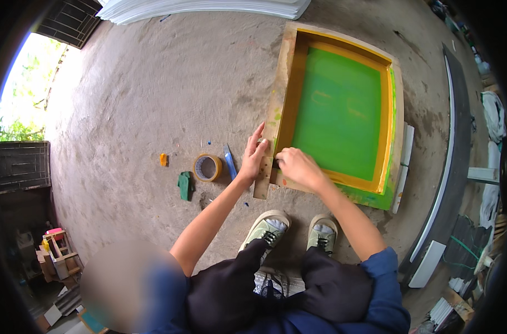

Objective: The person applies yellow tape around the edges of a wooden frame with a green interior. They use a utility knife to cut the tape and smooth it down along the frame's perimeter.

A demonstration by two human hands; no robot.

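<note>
A screen-printing frame [397, 111] lies on the floor ahead and to the right, its wooden sides edged inside with yellow-brown tape around a green mesh [339, 111]. My left hand [253, 156] rests against the frame's near left wooden side, fingers stretched and thumb apart. Over the inner near-left corner, my right hand [298, 167] is closed with its fingertips pinched; something small and dark shows at them, too hidden to name. Left of my left hand lie a blue utility knife [230, 161] and a roll of brown tape [196, 168].
A crumpled green scrap [184, 185] and a small orange piece [164, 160] lie on the concrete floor. White sheets [209, 8] are stacked at the far edge. Long dark panels [451, 139] and clutter line the right side. A person's blurred head [125, 286] is at lower left.
</note>
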